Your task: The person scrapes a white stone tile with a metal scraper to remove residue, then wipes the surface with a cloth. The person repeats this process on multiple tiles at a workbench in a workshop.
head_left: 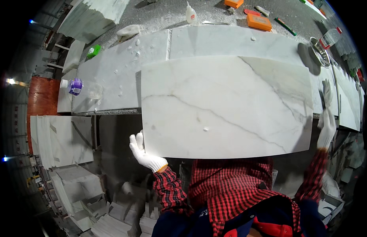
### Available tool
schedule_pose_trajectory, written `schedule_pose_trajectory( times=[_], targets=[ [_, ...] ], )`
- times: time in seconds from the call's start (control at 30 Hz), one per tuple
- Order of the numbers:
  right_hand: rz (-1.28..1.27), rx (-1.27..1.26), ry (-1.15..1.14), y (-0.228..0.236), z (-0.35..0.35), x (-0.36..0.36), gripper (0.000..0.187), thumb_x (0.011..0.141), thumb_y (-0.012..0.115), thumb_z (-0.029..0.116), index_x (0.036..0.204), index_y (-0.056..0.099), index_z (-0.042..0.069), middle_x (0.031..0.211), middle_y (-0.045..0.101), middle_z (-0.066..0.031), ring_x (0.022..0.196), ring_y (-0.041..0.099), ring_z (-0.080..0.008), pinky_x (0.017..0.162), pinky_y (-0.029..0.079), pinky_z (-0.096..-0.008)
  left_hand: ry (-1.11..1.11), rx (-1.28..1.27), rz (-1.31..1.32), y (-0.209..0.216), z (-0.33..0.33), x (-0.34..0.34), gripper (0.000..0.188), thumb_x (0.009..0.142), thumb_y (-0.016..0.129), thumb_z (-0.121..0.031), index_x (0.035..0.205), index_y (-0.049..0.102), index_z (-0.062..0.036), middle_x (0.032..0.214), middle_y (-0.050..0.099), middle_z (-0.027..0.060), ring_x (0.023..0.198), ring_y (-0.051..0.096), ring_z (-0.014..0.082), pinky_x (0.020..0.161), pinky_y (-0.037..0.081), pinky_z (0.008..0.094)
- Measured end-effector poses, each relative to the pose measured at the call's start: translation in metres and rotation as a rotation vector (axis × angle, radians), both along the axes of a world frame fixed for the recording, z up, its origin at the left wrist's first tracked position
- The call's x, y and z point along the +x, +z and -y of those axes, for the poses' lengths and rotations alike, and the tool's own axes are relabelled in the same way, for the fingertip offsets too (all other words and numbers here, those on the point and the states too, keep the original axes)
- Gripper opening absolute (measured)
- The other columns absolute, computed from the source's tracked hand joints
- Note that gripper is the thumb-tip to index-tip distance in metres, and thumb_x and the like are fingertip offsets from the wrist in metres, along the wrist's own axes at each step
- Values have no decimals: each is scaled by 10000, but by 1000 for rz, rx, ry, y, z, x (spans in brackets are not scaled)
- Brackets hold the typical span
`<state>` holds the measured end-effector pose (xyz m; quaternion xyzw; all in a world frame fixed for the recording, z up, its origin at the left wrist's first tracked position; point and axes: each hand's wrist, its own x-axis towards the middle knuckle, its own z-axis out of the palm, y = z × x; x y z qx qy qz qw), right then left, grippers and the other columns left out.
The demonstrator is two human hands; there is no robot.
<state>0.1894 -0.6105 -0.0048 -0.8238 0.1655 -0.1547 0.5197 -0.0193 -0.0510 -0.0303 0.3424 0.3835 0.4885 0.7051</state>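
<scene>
Checked red/blk clothing [231, 173] nearest cam; just past it, wht marble slab [215, 102] w/ grey veins, overhanging front edge of desk [163, 15]. L hand [150, 160], wht glove: fingers bent at slab's L edge, partly hidden, can't tell if gripping. R hand [327, 124], also gloved: fingers open, straight, just beside slab's R edge. Further out: purple-label bottle [75, 87] L, metal bowl [320, 58] + red-cap bottle [330, 38] R, squeeze bottle [190, 15] & orange box [259, 22] at back.
</scene>
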Motion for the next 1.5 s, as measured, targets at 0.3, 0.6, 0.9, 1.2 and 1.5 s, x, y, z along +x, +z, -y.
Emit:
schedule_pose_trajectory(
  times=[0.3,0.6,0.9,1.2,1.5],
  targets=[
    [240,430,-353,-23,-46,-73,327,1039,575,200,1304,618,12,872,598,34,686,463,-18,622,393,-171,41,-48,4,20,6,5,383,1064,429,-365,1260,561,-63,1129,657,110,1124,621,290,1002,510,497],
    [225,352,-302,-26,-47,-59,306,1022,594,178,1292,640,41,865,604,58,656,417,2,578,331,-163,44,-31,37,13,4,12,328,1052,455,-374,1181,587,-104,1048,675,96,1074,638,291,988,514,517],
    [-28,101,78,7,-43,-10,299,1003,605,204,1216,673,4,869,642,20,654,456,-30,606,363,-194,13,5,15,19,1,49,384,1067,402,-357,1265,542,-59,1100,678,118,1080,633,296,967,517,508],
    [-190,90,484,52,-173,-50,208,987,584,109,1130,675,-12,944,670,-61,805,615,-108,749,520,-255,31,182,-148,12,-1,18,423,1047,447,-295,1321,546,11,1186,653,156,1120,625,303,978,525,445],
    [84,-371,598,39,-224,-46,146,918,629,91,1032,698,30,962,696,-113,860,686,-225,772,530,-310,-447,891,-709,61,-2,40,289,972,593,-154,1177,681,29,1245,669,133,1194,605,232,1056,439,355]
  ],
)
